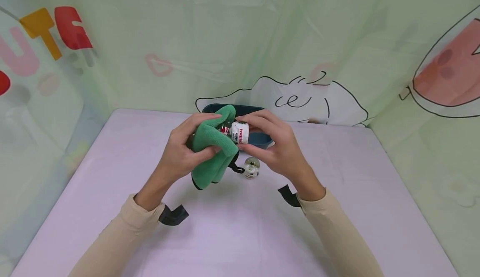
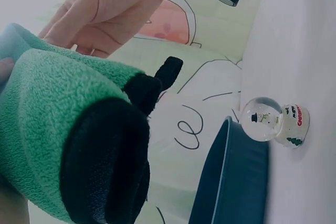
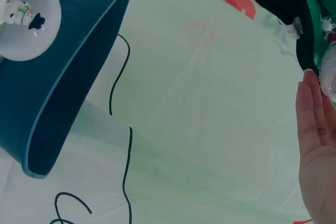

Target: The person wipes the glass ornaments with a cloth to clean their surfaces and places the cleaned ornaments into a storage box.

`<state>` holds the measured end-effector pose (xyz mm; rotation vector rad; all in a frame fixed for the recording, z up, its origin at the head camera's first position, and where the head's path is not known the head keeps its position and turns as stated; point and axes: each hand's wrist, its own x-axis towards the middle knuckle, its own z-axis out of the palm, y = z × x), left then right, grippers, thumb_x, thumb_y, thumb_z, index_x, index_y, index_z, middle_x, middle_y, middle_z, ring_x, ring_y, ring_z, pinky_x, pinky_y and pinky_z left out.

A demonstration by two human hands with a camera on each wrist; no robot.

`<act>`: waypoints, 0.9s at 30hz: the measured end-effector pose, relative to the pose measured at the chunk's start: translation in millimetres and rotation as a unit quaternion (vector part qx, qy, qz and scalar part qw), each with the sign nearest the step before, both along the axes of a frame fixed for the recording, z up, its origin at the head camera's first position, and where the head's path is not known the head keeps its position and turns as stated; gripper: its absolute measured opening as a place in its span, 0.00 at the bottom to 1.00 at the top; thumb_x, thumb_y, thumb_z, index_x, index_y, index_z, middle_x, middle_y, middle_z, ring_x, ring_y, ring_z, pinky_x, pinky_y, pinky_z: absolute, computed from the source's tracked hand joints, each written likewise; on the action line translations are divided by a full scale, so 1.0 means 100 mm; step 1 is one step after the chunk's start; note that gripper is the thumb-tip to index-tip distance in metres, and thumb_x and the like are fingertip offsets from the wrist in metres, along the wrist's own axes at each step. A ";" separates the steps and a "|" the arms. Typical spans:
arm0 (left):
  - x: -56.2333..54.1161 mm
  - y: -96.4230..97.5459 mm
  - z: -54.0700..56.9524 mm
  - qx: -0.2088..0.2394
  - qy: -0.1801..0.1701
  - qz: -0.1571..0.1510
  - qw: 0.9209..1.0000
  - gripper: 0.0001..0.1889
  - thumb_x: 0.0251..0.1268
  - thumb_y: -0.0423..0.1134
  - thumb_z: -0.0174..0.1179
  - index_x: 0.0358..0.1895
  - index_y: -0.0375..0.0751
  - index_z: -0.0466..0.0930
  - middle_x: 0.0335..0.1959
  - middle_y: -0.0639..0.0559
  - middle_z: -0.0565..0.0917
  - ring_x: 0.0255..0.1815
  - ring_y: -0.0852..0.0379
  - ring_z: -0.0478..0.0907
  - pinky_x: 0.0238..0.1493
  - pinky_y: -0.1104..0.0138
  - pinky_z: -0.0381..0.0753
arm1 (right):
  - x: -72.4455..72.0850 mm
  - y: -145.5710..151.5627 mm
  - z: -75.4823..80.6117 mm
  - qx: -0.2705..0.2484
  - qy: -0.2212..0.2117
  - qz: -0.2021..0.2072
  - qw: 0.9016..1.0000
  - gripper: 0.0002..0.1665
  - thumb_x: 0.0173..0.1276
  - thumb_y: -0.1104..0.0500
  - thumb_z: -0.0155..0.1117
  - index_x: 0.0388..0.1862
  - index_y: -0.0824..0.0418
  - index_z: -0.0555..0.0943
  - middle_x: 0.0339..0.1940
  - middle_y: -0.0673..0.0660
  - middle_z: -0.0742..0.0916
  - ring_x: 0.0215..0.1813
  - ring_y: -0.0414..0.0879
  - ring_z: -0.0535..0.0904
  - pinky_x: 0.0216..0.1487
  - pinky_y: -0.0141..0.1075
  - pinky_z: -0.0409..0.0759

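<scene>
My left hand (image 1: 179, 154) grips a folded green cloth (image 1: 210, 141) with black edging, wrapped about the glass end of a small snow globe (image 1: 240, 133). Between the fingers and thumb of my right hand (image 1: 280, 145) is the globe's white base, which bears red lettering. The cloth hides part of the dome. In the left wrist view, the cloth covers much of the left side, and my right hand (image 2: 105, 11) shows behind it. A second snow globe (image 2: 262, 120), with a snowman inside and a white base, stands upright on the table below my hands.
Behind my hands, a dark blue oblong tub (image 1: 211, 107) stands near the table's back edge. The lilac tabletop (image 1: 232, 235) meets a pale green printed curtain (image 1: 225, 39) at the back. Black straps (image 1: 174, 215) stick out at both wrists.
</scene>
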<state>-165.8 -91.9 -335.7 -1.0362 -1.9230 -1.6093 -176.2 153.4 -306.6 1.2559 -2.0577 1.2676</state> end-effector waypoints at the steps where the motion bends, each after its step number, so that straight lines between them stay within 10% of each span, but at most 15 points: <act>1: 0.00 0.00 0.00 -0.001 0.000 0.001 1.000 0.31 0.53 0.24 0.71 0.64 0.35 0.77 0.60 0.44 0.81 0.58 0.50 0.78 0.58 0.64 0.80 | -0.01 0.00 0.00 0.001 0.014 -0.002 1.000 0.27 0.62 0.59 0.78 0.59 0.66 0.82 0.53 0.60 0.84 0.53 0.49 0.83 0.55 0.38 0.84; 5: -0.01 -0.01 0.01 -0.005 -0.004 0.002 1.000 0.31 0.53 0.24 0.71 0.65 0.35 0.77 0.60 0.44 0.82 0.57 0.50 0.79 0.57 0.64 0.81 | -0.04 0.00 0.01 0.007 0.065 -0.001 0.998 0.26 0.67 0.50 0.72 0.57 0.66 0.83 0.53 0.62 0.84 0.57 0.53 0.81 0.59 0.37 0.81; 14: -0.01 -0.01 0.04 -0.009 -0.032 -0.017 0.999 0.32 0.54 0.24 0.71 0.65 0.38 0.77 0.58 0.45 0.83 0.52 0.52 0.81 0.49 0.64 0.84 | -0.06 0.01 0.01 0.018 0.107 0.012 0.994 0.23 0.59 0.75 0.72 0.53 0.64 0.84 0.56 0.65 0.81 0.60 0.56 0.79 0.57 0.33 0.80; 27: 0.00 0.00 0.04 -0.016 -0.009 -0.016 1.000 0.32 0.53 0.22 0.72 0.65 0.36 0.77 0.60 0.46 0.81 0.58 0.50 0.78 0.57 0.63 0.80 | -0.06 0.01 0.01 0.000 0.104 0.002 0.995 0.24 0.55 0.73 0.76 0.52 0.65 0.84 0.52 0.64 0.83 0.57 0.54 0.81 0.58 0.35 0.80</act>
